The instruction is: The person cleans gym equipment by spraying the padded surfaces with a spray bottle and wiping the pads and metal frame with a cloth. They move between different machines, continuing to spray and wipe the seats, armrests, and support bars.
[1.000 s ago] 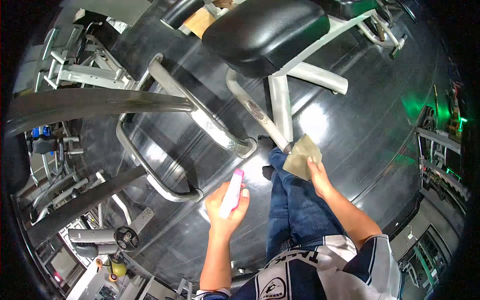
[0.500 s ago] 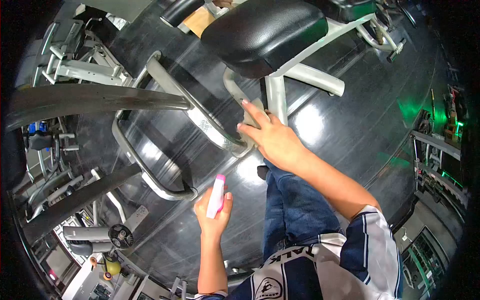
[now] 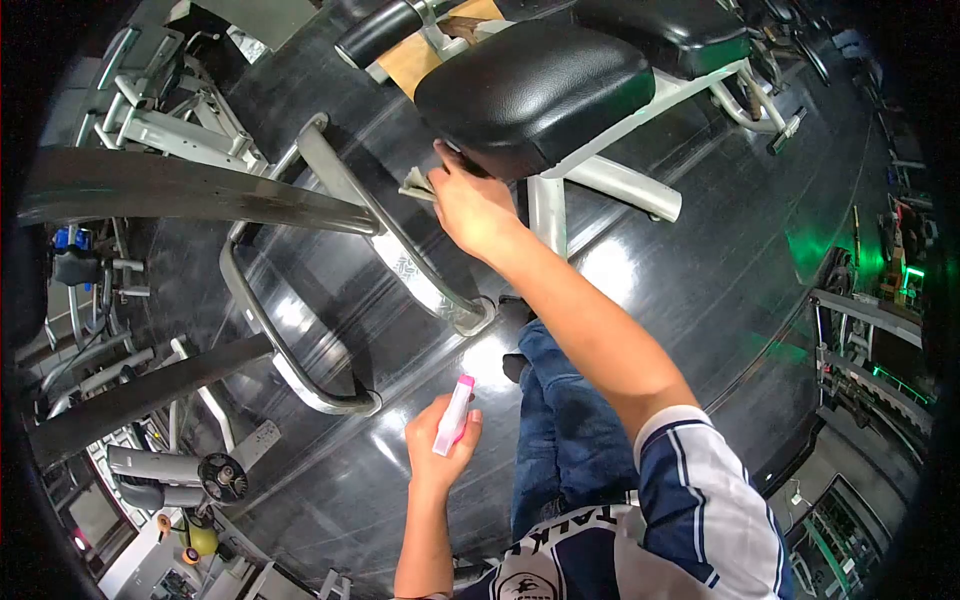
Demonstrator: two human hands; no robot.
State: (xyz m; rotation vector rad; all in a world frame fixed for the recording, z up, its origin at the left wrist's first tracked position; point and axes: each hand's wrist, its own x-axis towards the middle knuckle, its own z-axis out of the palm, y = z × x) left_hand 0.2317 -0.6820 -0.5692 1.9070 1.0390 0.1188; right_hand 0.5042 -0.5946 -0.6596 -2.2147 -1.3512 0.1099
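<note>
In the head view, the right hand (image 3: 475, 208), just short of 12 o'clock from the picture's centre, is partly closed around a thin, crumpled cloth (image 3: 418, 187). The cloth juts out towards 10 o'clock from the hand. One finger points up beside the lower edge of the black padded seat (image 3: 540, 85); whether it touches the padding, I cannot tell, and the other fingertips are partly hidden.

What has just changed is the reach: the right hand has moved up from the curved metal bar near the white upright post (image 3: 547, 215) to the seat's near corner, bringing the cloth with it. So the cloth is now close beneath the seat.

The left hand (image 3: 440, 440), between 6 and 7 o'clock, is curled closed around a pink-and-white spray bottle (image 3: 455, 418), its pink top pointing towards 1 o'clock. That bottle is below the rounded end of the silver floor frame (image 3: 425, 285), apart from it.
</note>
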